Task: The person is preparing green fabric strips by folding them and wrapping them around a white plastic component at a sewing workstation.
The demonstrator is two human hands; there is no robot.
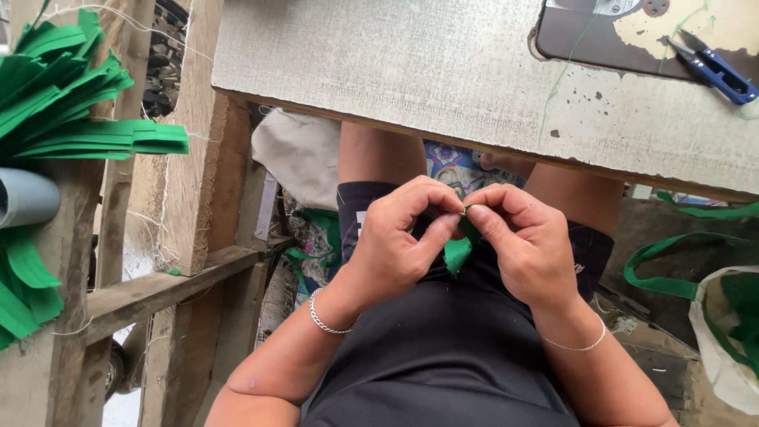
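Looking down from my head, both my hands meet over my lap just below the near edge of the worn grey table (443,71). My left hand (395,241) and my right hand (526,241) are each pinched shut on the same small green fabric strip (457,253), thumbs and forefingers pressed together at its top end while the rest hangs between my palms, against my black top. Beyond the table edge, at the far right of its top, lie blue thread snips (715,69) on a dark, chipped plate, well apart from my hands. Left of the table, a stack of green strips (71,111) juts from a wooden frame (158,289) beside a grey pipe (28,198). Right of it, under the edge, a white bag with green handles (711,316) sits near my right elbow. The table edge hangs close above my knuckles; room stays open downward over my lap.
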